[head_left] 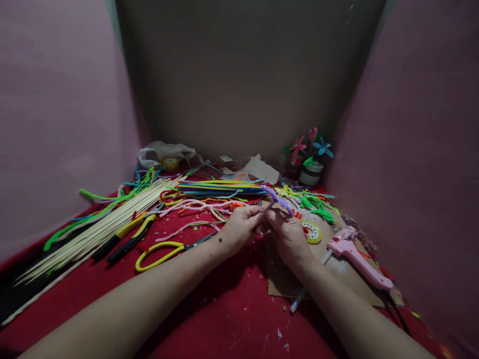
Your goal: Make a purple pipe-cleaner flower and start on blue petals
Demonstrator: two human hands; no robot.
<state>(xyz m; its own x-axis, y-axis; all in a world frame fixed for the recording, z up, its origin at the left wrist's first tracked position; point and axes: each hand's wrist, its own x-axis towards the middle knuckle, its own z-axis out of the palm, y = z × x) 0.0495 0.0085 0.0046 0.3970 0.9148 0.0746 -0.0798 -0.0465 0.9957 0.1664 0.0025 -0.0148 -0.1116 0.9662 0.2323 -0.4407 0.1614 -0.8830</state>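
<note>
Your right hand (294,239) pinches purple fuzzy piece (277,199) by base; piece stands up just above fingertips; your left hand (241,228) bunches close at same base, cannot tell what it grips; scissors (180,246) reach behind left wrist; pliers (145,226) farther left; right hand partly hides yellow ring (315,238); pink glue gun (361,262) lies on cardboard (279,279), right of hand.

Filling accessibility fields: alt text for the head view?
Left hand and right hand hold a purple fuzzy piece above red cloth. Yellow-handled scissors, pliers and pale sticks lie to the left; a pink glue gun lies on cardboard to the right.
</note>
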